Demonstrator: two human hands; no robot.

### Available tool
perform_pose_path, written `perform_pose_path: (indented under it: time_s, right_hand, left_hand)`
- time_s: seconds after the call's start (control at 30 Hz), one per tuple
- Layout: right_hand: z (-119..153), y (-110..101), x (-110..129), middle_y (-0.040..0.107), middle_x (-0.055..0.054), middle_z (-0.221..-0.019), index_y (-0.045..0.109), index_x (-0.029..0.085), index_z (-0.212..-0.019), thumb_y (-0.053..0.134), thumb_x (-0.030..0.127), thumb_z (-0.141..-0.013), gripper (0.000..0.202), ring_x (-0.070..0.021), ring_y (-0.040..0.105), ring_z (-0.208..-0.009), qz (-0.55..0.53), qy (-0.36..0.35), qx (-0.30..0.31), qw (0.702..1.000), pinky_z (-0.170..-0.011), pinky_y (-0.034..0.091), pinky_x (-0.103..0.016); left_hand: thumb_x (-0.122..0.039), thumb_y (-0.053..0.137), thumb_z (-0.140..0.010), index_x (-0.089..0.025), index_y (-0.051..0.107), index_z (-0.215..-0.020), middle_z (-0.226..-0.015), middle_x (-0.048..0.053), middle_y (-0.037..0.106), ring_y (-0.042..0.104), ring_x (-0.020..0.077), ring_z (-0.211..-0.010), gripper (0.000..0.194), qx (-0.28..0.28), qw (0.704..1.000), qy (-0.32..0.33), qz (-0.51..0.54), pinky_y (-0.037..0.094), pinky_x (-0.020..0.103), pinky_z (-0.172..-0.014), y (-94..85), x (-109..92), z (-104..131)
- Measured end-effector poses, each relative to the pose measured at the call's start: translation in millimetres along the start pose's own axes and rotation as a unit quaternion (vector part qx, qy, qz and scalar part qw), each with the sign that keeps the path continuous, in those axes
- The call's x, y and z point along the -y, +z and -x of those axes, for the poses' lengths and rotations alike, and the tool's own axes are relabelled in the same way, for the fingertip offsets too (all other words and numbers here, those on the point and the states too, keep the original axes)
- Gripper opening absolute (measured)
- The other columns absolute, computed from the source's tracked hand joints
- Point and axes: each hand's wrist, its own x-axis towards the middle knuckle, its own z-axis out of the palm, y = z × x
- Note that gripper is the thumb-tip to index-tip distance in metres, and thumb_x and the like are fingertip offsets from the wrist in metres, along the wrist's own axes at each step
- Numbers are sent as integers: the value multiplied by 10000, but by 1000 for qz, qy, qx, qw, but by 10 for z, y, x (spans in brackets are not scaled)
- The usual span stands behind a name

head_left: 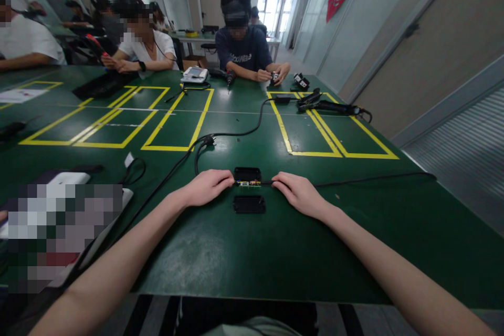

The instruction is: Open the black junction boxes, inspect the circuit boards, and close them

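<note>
A small circuit board [249, 184] with wires at its ends lies between my two hands. On its left side, my left hand [207, 187] is closed in a pinch on the black cable [196, 161] where it meets the board. Across from it, my right hand [299, 192] pinches the other black cable [366, 180], which runs off to the right. One black plastic case half [247, 172] sits just behind the board. A second case half [249, 205], hollow side up, rests on the green table nearer to me.
Yellow tape outlines [173, 148] mark the green table [220, 268]. A plug [208, 140] and a long cord lie beyond my left hand. At the back right is a black hair-styling tool [331, 107]; a power drill [224, 74] is farther back. Several people sit around.
</note>
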Motion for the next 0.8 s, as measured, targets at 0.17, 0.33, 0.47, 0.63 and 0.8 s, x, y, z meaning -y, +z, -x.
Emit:
perform_pose_path:
  time_s: [0.17,0.33,0.47,0.63,0.8]
  right_hand:
    - [8,-48,5,712,-64,-882,661,214,-966,393,366,-1083,330,-198,671,-781,-3,-10,19,1000,-715,505,-300]
    - [35,-82,22,693,-51,-836,635,207,-921,367,358,-1089,350,-177,648,-722,-16,-44,46,998,-681,477,-281]
    - [47,-80,53,688,-47,-822,634,206,-906,373,354,-1086,350,-172,639,-708,-12,-54,63,997,-663,461,-277]
    - [51,-97,81,702,-59,-872,669,203,-968,426,367,-1074,312,-174,645,-736,-32,-59,59,996,-678,475,-281]
    - [48,-112,83,670,-37,-803,670,197,-954,498,365,-1044,257,-154,597,-655,-41,-58,46,996,-623,439,-264]
  left_hand:
    - [-490,418,-980,-177,587,-836,-751,-8,546,498,155,-718,384,45,994,-15,100,386,246,-693,-94,-68,32]
    - [-543,503,-930,-178,564,-778,-692,-34,460,416,126,-642,400,111,979,-42,168,337,234,-612,-141,-82,51]
    - [-554,566,-907,-172,558,-758,-678,-40,451,395,113,-618,410,144,969,-48,194,311,232,-586,-146,-64,58]
    - [-567,652,-866,-162,590,-802,-669,-45,469,393,105,-616,415,138,965,-49,218,303,215,-567,-130,-30,63]
    - [-540,708,-837,-158,592,-818,-665,-42,514,437,103,-612,400,125,960,-53,245,331,211,-563,-106,2,54]
